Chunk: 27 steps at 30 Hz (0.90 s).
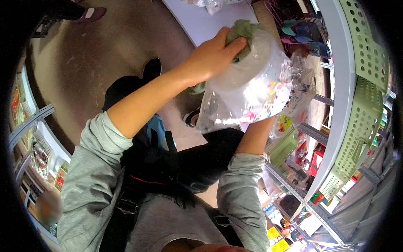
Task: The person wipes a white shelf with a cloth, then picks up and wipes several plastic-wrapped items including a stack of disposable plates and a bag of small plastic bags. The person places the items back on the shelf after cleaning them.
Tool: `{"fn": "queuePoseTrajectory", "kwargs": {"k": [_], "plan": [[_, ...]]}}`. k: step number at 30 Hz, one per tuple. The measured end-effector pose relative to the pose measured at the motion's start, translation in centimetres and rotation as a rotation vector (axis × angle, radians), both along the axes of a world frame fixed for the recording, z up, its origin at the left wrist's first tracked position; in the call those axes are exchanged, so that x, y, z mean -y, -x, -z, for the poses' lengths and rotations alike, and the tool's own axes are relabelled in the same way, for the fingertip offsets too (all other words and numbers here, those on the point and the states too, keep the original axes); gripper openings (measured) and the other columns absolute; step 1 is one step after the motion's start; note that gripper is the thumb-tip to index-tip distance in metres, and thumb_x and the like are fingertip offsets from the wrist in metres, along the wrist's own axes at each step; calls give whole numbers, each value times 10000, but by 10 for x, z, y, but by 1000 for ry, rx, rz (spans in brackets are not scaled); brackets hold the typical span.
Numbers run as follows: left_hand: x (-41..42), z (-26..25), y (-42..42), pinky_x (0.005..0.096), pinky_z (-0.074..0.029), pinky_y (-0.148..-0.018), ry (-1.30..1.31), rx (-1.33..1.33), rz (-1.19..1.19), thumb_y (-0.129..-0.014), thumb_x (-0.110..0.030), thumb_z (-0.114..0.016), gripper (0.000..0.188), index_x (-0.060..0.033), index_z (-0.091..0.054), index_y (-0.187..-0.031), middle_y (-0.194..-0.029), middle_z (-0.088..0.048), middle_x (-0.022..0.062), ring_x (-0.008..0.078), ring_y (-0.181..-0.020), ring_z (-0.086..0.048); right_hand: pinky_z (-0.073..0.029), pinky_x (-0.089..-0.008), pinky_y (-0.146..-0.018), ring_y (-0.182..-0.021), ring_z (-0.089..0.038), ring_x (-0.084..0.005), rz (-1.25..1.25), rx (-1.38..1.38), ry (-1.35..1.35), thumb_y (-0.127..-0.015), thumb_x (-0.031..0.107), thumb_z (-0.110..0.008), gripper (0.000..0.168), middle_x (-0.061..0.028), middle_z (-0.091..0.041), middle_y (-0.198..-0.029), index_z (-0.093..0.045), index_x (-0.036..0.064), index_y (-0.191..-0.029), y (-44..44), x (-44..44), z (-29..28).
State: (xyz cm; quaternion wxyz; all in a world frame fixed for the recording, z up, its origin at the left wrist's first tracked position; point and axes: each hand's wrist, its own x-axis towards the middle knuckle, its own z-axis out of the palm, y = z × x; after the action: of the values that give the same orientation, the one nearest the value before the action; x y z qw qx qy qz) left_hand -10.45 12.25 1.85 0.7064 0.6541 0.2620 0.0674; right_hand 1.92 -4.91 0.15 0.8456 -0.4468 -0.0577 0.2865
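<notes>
My left hand (220,52) grips a crumpled green cloth (244,34) and presses it to a round, whitish plastic container (248,72). Clear plastic wrap (220,110) with colourful print surrounds the container, and light glares off it. From the right, my right forearm (256,135) reaches up behind this package. The package hides my right hand, so its grip does not show. My legs in black trousers (204,157) are bent below the package.
On my right, a shelf rack (340,63) carries green perforated baskets (355,126). Bagged goods (289,116) lie close beside the package. Ahead is a pale board (195,22) with plastic-wrapped items (214,4). More shelving (31,123) stands left. Another person's shoe (94,14) shows far left.
</notes>
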Motion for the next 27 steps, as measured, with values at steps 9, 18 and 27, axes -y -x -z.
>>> {"fn": "queuePoseTrajectory", "kwargs": {"k": [9,18,27], "plan": [[2,14,0,399,-494,-786,1162,-42,64,-933,-490,-316,479,-100,-587,-994,-927,-620,93,215,-836,-602,-496,-366,-831,-903,-619,-278,481,106,151,-886,246,-470,380,-187,-609,-1044,-571,-63,-1084,-45,28,15],[62,55,-12,347,-221,-1047,252,205,-181,-897,-416,-497,716,-74,-101,-1386,-1359,-303,107,217,-1256,-290,-505,-332,-747,-872,-603,-181,654,178,195,-905,208,-480,284,-118,-592,-1019,-556,-25,-1049,5,-32,38],[37,15,-12,369,-337,-1000,1135,212,-373,-931,-430,-371,461,-102,-449,-1245,-1250,-506,32,190,-1159,-464,-374,-388,-982,-1120,-500,-249,41,-88,-156,-922,263,-386,403,-95,-508,-1238,-449,26,-1241,14,-27,25]]}}
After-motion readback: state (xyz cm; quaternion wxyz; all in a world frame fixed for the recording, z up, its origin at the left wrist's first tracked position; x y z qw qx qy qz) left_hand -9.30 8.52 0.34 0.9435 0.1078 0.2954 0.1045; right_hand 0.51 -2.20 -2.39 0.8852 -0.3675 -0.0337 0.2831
